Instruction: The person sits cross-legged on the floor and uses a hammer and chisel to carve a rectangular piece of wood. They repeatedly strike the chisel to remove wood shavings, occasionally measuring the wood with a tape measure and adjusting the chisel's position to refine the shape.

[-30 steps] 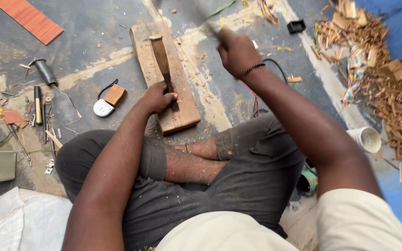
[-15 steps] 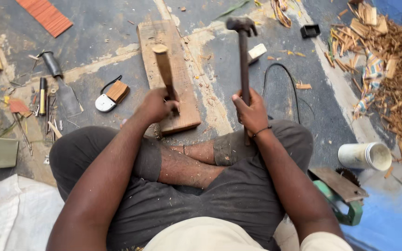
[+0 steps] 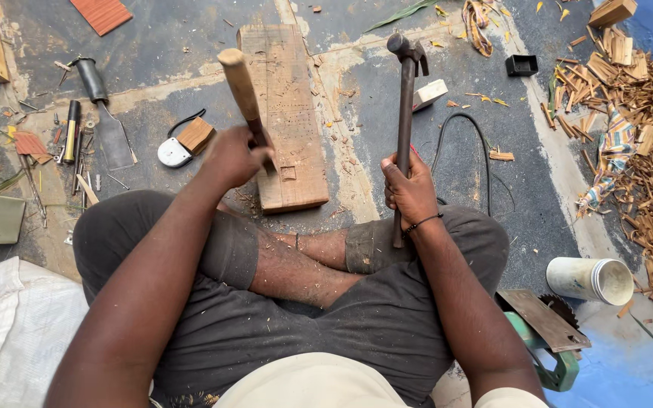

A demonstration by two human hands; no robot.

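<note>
1. Head view: grey concrete floor (image 3: 175,91) strewn with tools and wood shavings, carrying everything, no bench.
2. Wooden plank (image 3: 285,113) flat on floor ahead of crossed legs, long axis running near to far, small square mortise (image 3: 288,173) cut close to near end.
3. Claw hammer (image 3: 404,121) upright right of plank, head far, handle near, shaft along plank's length.
4. Wooden-handled chisel (image 3: 245,98) tilted, butt up and far-left, blade down beside mortise.
5. Right hand (image 3: 410,189): grip wrapped fully round hammer handle low down.
6. Left hand (image 3: 232,155): grip closed tight on chisel near blade.
7. Likely risks: glancing blow off tilted butt onto left knuckles; chisel skidding and tearing mortise edge; unclamped plank shifting.
</note>
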